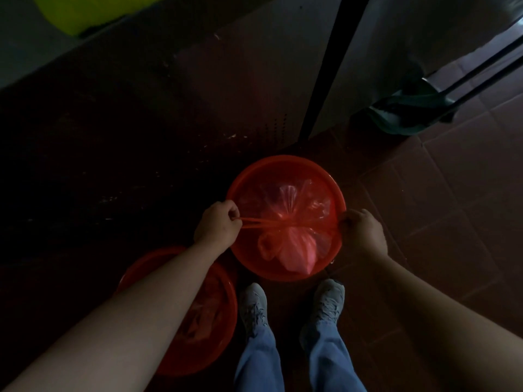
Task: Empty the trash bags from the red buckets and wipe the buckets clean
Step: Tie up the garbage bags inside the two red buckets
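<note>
Head view: left hand (217, 224) and right hand (360, 232) grip bag handles (254, 222) taut over red bucket (285, 165). Cinch evenly, then lift straight up.

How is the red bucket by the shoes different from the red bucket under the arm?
The front bucket shows whole; the side bucket is partly hidden by the left arm. The left hand and right hand pull the trash bag handles taut over the front bucket; no hand touches the side bucket. Both are round, red, on the floor, with reddish plastic inside.
</note>
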A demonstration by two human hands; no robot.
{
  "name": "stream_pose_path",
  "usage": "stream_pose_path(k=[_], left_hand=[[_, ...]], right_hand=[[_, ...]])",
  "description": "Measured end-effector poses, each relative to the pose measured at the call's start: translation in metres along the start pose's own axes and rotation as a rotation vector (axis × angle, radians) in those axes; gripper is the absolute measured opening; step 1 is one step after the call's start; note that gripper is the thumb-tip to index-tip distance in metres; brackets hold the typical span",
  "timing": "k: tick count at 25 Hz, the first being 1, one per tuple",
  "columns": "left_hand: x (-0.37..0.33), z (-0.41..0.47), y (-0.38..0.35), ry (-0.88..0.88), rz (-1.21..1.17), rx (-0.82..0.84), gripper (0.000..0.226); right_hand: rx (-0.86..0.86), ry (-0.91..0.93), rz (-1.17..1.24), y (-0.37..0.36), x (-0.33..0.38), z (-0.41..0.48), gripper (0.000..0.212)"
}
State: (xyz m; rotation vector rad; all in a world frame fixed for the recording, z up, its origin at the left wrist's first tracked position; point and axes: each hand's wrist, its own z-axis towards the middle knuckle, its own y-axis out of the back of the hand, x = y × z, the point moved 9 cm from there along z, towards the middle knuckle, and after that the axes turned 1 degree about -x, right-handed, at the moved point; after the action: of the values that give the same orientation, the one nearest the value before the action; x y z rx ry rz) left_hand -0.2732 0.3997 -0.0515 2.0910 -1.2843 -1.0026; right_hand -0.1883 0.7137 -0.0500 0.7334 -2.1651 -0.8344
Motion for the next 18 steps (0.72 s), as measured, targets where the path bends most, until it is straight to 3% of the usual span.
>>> stream_pose_path(k=[4,7,11,18], left_hand=[[-0.001,-0.027,-0.001,0.079,-0.235,0.005,0.017],[-0.038,-0.059,0.001,0.006,-0.377,0.027,0.016],[-0.085,-0.104,0.022,-0.102,-0.436,0.012,0.022],[-0.115,-0.189,0.082,-0.115,-0.517,0.041,0.019]], right_hand=[[0.209,-0.292,0.607,-0.007,0.011,-0.019,0.021],[0.404,-0.347,0.846,-0.014,0.044,-0.05,0.026],[0.55,-0.43,0.912,0.002,0.08,-0.089,0.011],[0.65,-0.398,0.622,0.062,0.136,-0.145,0.021]])
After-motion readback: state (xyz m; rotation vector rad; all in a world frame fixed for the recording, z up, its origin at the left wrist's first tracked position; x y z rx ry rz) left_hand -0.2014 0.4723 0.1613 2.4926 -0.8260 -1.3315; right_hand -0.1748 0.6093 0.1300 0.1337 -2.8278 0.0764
